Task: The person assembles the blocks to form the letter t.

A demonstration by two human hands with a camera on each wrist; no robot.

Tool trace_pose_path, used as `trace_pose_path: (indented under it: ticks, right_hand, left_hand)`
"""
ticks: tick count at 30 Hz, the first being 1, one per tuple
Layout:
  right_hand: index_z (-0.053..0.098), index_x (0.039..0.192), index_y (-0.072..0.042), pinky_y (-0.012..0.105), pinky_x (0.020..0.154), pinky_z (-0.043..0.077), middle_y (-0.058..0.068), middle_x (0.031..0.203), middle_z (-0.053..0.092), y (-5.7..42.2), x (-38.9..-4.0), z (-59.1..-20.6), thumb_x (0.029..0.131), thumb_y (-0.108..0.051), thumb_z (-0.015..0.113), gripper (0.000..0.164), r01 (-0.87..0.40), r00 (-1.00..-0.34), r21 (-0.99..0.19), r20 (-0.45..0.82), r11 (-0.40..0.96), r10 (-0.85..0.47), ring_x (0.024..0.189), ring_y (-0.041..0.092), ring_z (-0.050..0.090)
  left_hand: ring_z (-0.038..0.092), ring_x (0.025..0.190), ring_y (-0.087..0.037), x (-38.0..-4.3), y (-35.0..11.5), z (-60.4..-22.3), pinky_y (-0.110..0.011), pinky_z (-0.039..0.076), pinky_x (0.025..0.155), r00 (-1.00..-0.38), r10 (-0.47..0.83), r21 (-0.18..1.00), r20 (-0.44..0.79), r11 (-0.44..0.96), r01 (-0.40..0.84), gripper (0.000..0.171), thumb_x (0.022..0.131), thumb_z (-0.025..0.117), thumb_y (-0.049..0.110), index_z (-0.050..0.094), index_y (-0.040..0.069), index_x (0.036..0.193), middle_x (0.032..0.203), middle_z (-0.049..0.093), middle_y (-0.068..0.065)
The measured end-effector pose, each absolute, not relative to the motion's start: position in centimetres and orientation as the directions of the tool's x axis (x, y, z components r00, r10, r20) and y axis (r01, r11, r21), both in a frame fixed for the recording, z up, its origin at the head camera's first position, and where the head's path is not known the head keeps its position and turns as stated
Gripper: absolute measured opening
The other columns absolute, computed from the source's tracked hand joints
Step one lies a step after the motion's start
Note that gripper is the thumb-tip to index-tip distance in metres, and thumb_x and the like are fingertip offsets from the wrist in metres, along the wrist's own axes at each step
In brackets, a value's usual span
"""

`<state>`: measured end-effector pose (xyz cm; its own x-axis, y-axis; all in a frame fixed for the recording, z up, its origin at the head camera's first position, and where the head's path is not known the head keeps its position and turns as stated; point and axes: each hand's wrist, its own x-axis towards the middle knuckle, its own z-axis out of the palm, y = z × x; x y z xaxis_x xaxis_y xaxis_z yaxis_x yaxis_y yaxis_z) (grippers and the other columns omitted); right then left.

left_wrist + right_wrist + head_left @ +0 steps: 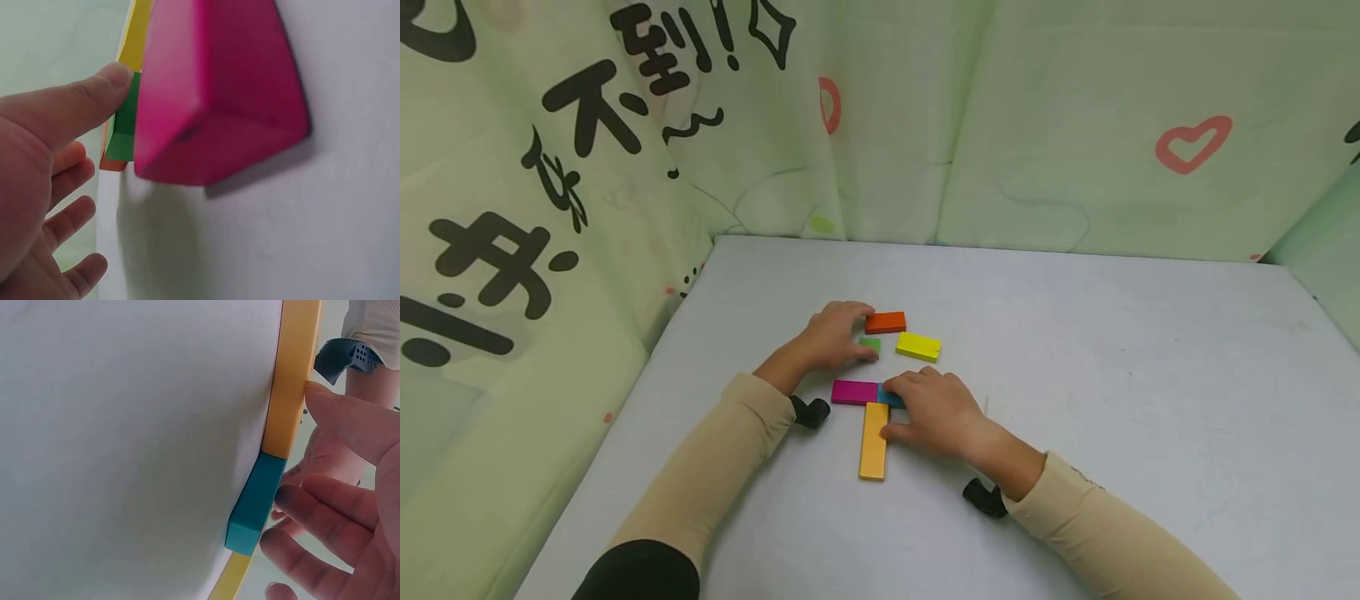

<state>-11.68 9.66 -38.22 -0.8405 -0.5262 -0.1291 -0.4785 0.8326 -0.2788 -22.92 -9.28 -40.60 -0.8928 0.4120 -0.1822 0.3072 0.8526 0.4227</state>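
Note:
In the head view my left hand (829,340) is around a small green block (870,342), thumb in front and index finger near a red-orange block (886,322). Its fingers look spread in the left wrist view, the thumb by the green block. My right hand (942,414) is over a blue block (891,400), its fingertips at that block and its thumb touching the long edge of a yellow-orange block (873,442). The hand partly covers the blue block. A magenta block (853,392) lies end to end with the blue one, above the yellow-orange block's end.
A bright yellow block (918,347) lies right of the green one, below the red-orange block. The white table (1112,375) reaches back to a printed pale green curtain (1037,125), which also hangs along the left side. Black wrist mounts (810,412) sit under both wrists.

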Motion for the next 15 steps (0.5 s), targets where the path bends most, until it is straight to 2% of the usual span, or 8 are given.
trace_pose_path:
  ticks: [15]
  right_hand:
    - [0.066, 0.127, -0.012, 0.042, 0.084, 0.049, 0.005, 0.121, 0.067, 9.7, -11.6, -38.2, 0.085, -0.041, 0.079, 0.052, -0.470, -0.844, -0.292, -0.128, 0.833, -0.520, 0.107, 0.027, 0.058]
  left_hand:
    - [0.035, 0.140, -0.031, -23.3, -10.7, -39.9, -0.052, 0.029, 0.113, -0.917, 0.354, 0.426, -0.184, 0.869, 0.250, 0.061, 0.091, 0.075, 0.030, 0.052, 0.010, 0.145, 0.150, 0.048, -0.009]
